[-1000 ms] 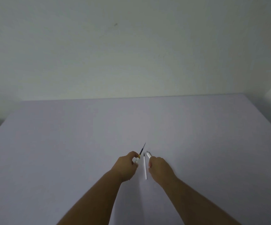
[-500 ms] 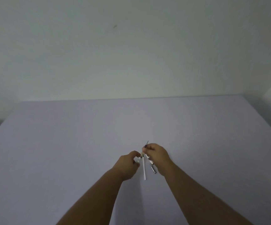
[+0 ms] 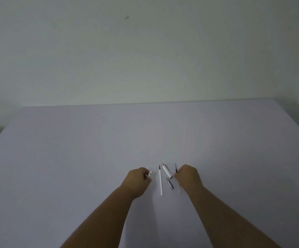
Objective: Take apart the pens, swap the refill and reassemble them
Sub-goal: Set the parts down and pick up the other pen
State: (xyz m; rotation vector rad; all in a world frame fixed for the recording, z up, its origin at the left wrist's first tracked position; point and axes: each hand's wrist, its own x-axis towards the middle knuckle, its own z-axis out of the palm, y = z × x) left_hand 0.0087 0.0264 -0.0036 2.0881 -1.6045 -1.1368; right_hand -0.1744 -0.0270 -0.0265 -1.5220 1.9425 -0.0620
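Left hand (image 3: 139, 179): pinching a small white pen part (image 3: 149, 174).
Right hand (image 3: 188, 177): gripping dark-tipped refill (image 3: 176, 169), tip toward 12.
White refill (image 3: 160, 183): on table (image 3: 73, 149) between hands, long axis 12–6, tip at 12.

Between the left hand's fingers (image 3: 146, 173) and the right hand's fingers (image 3: 179, 171), a refill (image 3: 160, 181) lies on the surface (image 3: 73, 149). Right of it lie a barrel piece (image 3: 167, 171) and, nearer the person, a tip piece (image 3: 169, 183). A second refill (image 3: 176, 168) juts beyond the right fingers.
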